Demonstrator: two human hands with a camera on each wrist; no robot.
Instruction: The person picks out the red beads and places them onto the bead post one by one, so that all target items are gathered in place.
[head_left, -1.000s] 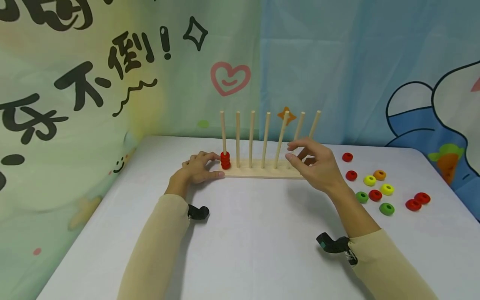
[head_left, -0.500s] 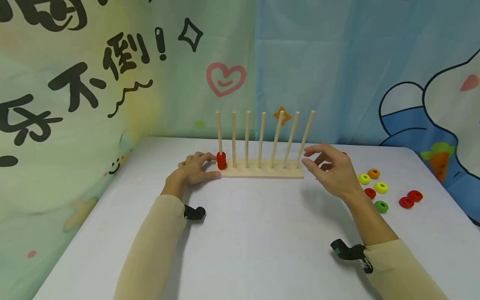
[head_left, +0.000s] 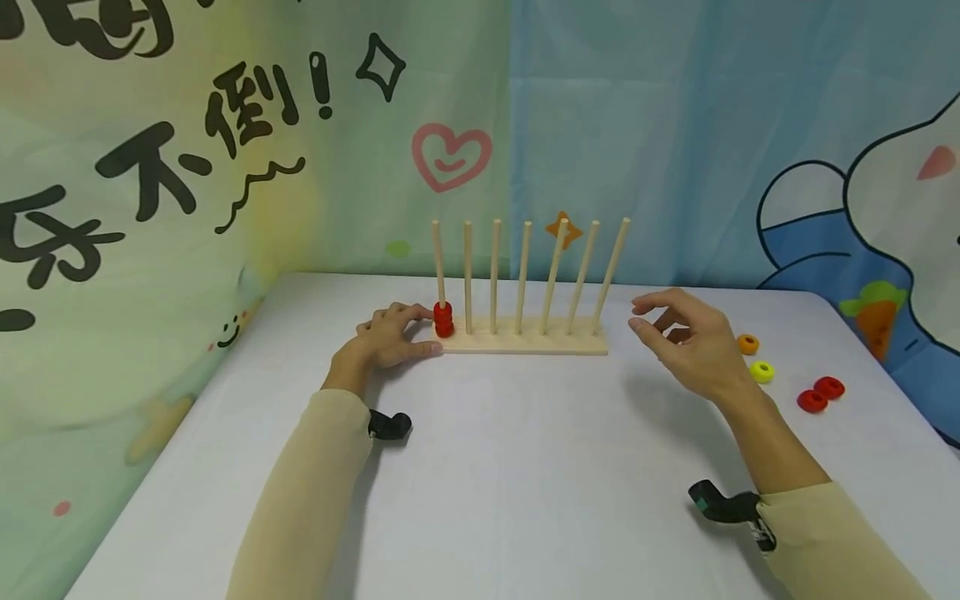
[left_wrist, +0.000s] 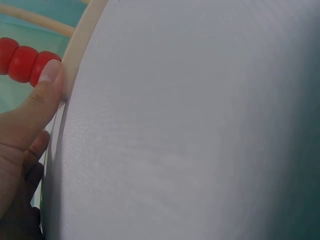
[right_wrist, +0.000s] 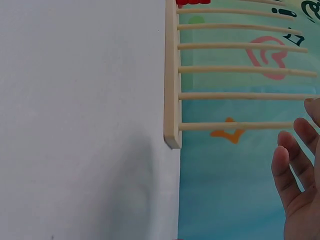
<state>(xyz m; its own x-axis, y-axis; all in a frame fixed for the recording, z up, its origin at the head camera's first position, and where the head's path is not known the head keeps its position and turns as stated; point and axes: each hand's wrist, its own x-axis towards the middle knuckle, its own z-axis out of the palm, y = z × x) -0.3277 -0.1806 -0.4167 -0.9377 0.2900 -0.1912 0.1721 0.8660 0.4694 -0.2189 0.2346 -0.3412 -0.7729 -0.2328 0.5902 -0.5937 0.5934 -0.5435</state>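
Observation:
A pale wooden peg rack with a row of several upright pegs stands toward the back of the table. Red beads are stacked low on its leftmost peg. My left hand grips the left end of the base; in the left wrist view its thumb lies on the base edge beside the stack. To the right of the rack, my right hand hovers above the table, fingers loosely bent and holding nothing. The right wrist view has its fingertips apart from the pegs.
Loose beads lie on the white table at the right: an orange bead, a yellow bead and two red beads. The right hand and forearm hide the others. A printed cloth hangs behind the table.
My right hand has moved right, from in front of the right pegs to beyond the rack's end, covering more loose beads. The left hand keeps its grip; the view shifted slightly.

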